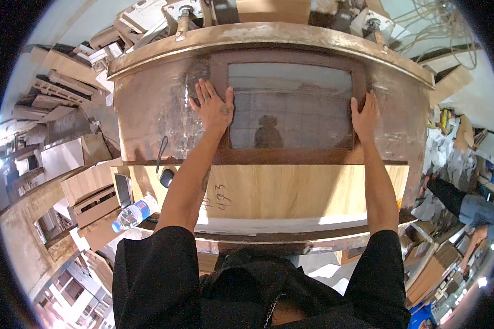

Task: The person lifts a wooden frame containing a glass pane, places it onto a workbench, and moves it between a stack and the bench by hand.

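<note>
A framed glass cabinet door (248,156), with a dark brown frame around a glossy pane, lies flat on a worn brown worktable (164,104). My left hand (214,108) rests on the door's left side, its fingers spread and stretched away from me. Along the right side of the frame lies my right hand (366,118), fingers extended and thumb apart over the inner edge. Neither hand grips anything that I can see. The pane mirrors a dark silhouette and a grid-like pattern.
Nearer me lies a light wood board (291,186) with handwritten marks. At its left are a phone (124,189), a black corded device (166,177) and a water bottle (132,215). A raised rail (269,34) bounds the far edge. Another person (472,214) is at the right.
</note>
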`<control>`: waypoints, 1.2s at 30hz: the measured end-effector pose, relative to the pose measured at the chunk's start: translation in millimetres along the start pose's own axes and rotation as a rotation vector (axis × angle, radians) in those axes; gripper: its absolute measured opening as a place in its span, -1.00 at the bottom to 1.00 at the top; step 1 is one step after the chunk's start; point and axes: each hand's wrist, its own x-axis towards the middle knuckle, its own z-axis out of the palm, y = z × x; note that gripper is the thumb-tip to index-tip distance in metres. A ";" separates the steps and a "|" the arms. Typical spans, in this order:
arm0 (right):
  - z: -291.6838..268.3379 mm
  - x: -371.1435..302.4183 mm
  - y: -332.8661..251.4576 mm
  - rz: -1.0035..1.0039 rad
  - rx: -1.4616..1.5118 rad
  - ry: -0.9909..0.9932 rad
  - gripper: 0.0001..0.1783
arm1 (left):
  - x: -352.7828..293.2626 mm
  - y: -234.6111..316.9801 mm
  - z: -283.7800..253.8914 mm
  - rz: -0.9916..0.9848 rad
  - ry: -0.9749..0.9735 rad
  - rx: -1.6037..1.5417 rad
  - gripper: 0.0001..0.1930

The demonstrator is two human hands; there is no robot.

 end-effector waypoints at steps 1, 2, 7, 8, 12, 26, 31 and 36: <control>1.1 0.9 -0.7 -0.014 0.000 0.001 -0.20 | -0.4 -1.0 0.8 0.005 -0.007 0.020 -0.21; 1.1 -1.2 -0.7 -0.022 0.032 0.015 -0.20 | -0.8 -2.0 1.3 0.009 -0.013 0.041 -0.20; 5.0 -2.7 3.0 -0.034 0.136 0.061 -0.22 | -0.6 -4.7 4.3 0.035 0.007 0.054 -0.19; 4.0 -2.3 2.1 -0.038 0.130 0.067 -0.22 | -0.9 -5.7 5.2 0.046 0.006 0.041 -0.17; -1.0 -0.8 -4.1 -0.045 0.103 0.072 -0.23 | -1.0 -6.6 7.9 0.050 0.022 -0.021 -0.19; -6.4 -0.4 -6.1 -0.056 0.071 0.050 -0.23 | 42.2 30.7 15.6 0.038 0.209 -0.073 -0.34; -1.6 -1.4 0.0 -0.067 0.072 0.052 -0.23 | 43.1 26.2 20.8 0.072 0.249 -0.114 -0.35; 1.8 0.8 1.0 -0.032 0.069 0.035 -0.23 | 39.6 21.5 20.6 0.098 0.295 -0.146 -0.40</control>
